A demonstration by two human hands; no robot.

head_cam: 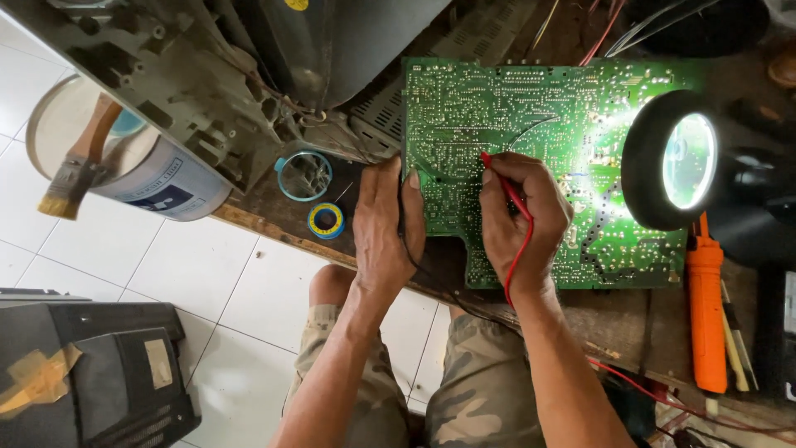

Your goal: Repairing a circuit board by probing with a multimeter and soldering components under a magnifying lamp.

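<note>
Two hands work over a green circuit board lying solder-side up on the wooden bench. The right hand pinches a red probe, tip on the board; the left hand seemingly grips a black lead at the board's edge. A lit magnifier lamp hangs alongside.
</note>
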